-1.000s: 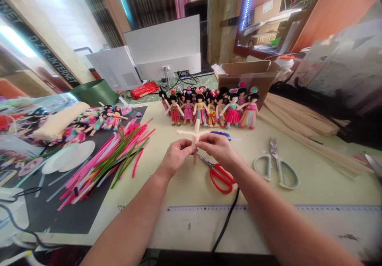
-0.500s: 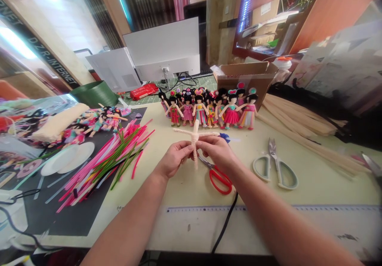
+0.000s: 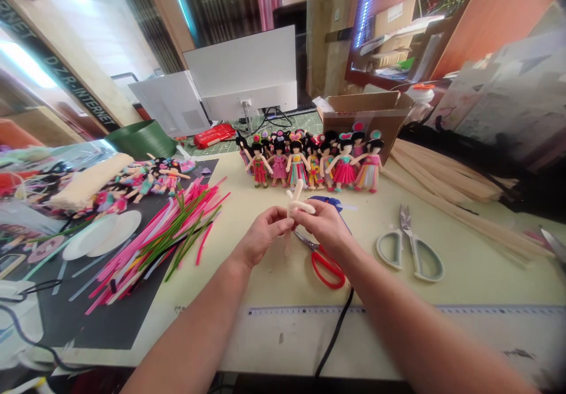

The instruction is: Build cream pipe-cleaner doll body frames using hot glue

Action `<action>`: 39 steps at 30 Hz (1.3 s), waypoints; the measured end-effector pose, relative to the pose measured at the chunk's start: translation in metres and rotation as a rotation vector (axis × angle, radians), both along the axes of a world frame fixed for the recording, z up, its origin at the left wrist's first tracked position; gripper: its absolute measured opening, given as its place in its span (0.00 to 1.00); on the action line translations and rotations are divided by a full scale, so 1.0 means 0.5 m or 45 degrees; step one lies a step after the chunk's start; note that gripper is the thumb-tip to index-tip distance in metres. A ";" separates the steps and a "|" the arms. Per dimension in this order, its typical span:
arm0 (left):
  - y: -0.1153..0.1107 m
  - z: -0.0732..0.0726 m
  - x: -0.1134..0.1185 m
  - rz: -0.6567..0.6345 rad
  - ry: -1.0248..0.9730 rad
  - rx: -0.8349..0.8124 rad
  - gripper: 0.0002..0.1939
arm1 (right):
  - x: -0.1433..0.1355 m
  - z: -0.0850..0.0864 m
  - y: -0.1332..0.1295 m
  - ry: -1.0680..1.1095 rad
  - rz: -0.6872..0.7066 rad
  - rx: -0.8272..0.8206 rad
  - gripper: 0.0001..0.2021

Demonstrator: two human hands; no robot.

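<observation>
Between my two hands, over the middle of the table, is a cream pipe-cleaner doll body (image 3: 299, 194) with its head end pointing up. My left hand (image 3: 267, 232) pinches it from the left with thumb and fingers. From the right, my right hand (image 3: 325, 223) grips it too, fingertips nearly meeting the left ones. The lower part of the body is blurred and partly hidden by the fingers. Red-handled scissors (image 3: 327, 269) lie just below my right hand, and a blue tool (image 3: 329, 200), partly hidden, lies behind it.
Finished dolls (image 3: 300, 164) stand in rows at the back before a cardboard box (image 3: 367, 108). Coloured pipe cleaners (image 3: 154, 240) are piled left, beside white plates (image 3: 104, 235). Grey-handled shears (image 3: 409, 246) lie right, near beige strips (image 3: 446, 187). A ruler (image 3: 300, 311) and black cable (image 3: 336, 335) lie in front.
The doll body has turned in my hands: its arms, stretched out sideways before, now appear foreshortened and close to the head. Both hands still hold it in about the same place.
</observation>
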State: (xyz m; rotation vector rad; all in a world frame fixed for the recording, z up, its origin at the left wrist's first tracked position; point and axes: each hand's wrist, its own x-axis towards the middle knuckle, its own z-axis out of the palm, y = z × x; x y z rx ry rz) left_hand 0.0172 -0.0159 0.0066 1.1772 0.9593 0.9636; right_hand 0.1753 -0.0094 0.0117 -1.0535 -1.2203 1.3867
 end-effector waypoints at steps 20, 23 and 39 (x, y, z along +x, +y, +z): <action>0.009 -0.004 0.003 0.157 -0.010 0.013 0.11 | 0.008 -0.007 0.015 -0.077 0.014 0.060 0.12; 0.008 -0.005 0.001 0.099 -0.083 0.002 0.11 | 0.006 -0.006 0.012 -0.064 -0.001 0.032 0.12; 0.002 0.006 -0.001 -0.102 -0.312 -0.148 0.12 | 0.003 -0.007 0.000 0.210 0.260 -0.055 0.13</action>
